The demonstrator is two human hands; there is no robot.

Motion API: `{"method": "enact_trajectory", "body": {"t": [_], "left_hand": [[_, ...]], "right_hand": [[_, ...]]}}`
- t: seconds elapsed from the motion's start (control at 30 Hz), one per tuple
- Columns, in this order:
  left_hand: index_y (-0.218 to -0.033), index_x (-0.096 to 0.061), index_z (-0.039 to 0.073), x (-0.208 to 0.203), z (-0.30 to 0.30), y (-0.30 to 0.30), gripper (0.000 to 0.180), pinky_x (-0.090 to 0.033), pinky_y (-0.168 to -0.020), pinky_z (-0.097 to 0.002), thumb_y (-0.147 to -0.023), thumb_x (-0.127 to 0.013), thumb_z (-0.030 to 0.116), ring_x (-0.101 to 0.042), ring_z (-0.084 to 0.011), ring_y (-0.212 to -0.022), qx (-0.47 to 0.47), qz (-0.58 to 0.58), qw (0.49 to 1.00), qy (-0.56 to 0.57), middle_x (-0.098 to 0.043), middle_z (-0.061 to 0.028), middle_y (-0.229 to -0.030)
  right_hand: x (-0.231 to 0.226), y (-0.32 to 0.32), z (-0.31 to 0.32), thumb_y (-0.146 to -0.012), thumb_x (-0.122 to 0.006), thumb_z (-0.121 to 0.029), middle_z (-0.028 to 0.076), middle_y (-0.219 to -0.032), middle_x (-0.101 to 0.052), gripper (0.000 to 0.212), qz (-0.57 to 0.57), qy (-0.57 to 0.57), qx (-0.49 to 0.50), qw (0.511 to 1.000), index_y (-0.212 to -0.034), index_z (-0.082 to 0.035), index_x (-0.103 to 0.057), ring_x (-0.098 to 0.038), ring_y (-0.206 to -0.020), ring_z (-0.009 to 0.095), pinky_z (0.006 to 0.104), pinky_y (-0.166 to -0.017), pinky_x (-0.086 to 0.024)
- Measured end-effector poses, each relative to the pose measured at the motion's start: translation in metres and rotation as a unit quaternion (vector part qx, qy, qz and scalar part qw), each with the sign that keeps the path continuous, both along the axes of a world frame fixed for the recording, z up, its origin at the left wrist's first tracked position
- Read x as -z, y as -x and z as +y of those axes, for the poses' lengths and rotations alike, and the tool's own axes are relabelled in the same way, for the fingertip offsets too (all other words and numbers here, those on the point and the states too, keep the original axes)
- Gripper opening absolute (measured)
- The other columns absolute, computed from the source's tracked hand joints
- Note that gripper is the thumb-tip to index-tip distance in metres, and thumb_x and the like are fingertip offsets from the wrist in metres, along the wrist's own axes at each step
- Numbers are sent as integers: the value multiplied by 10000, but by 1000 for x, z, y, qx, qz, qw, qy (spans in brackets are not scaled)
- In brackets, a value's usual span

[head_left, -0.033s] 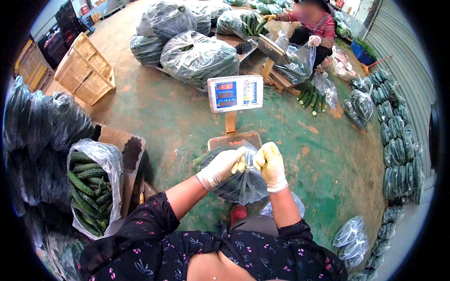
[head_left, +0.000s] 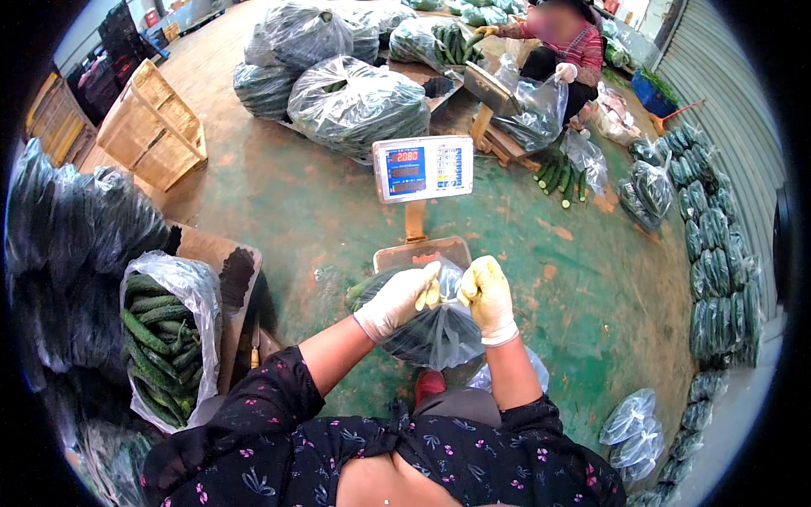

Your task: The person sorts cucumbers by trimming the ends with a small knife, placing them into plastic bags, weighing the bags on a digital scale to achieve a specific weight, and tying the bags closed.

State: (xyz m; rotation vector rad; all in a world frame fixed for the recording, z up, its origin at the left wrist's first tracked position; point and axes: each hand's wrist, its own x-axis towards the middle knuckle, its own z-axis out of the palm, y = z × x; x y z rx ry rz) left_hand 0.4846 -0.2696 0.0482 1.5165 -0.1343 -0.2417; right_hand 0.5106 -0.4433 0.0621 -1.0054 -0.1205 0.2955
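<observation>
Both my hands wear pale, yellow-tipped work gloves. My left hand (head_left: 395,301) is closed, fingers pinched at the gathered top of a clear plastic bag (head_left: 441,334). On the other side of the bag's neck, my right hand (head_left: 487,299) is curled into a fist on the plastic. The bunched neck lies between the two hands. Dark green contents, seemingly cucumbers, show through the film, partly hidden by my hands. The bag rests on the platform of a bench scale (head_left: 422,253), whose lit display head (head_left: 423,169) stands on a post behind it.
At left, an open bag of cucumbers (head_left: 160,346) sits beside stacked filled bags (head_left: 76,220). A wooden crate (head_left: 152,127) and large bags (head_left: 359,106) lie farther off. Packed bags (head_left: 718,253) line the right wall. Another person (head_left: 566,51) works near loose cucumbers (head_left: 559,179).
</observation>
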Motion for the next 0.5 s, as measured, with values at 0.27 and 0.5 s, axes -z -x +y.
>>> {"method": "enact_trajectory", "body": {"t": [0.27,0.5], "left_hand": [[-877,-505,152,94,23,13,149,-333,-490,-242,-940,-519,287,-380,-99,-508,-188,353,873,281,-400,45,-583],[-846,-542,93,94,24,1,356,-476,-694,-366,-929,-485,435,-549,-221,-736,-134,297,842,430,-593,-85,-768]], "right_hand": [[113,-25,-28,-904,-536,-266,13,-607,-478,167,306,99,93,942,-813,-140,-475,-404,-416,139,317,-401,-380],[104,-22,-30,-911,-540,-250,37,-623,-518,147,263,73,97,957,-862,-121,-488,-437,-441,129,310,-442,-406]]}}
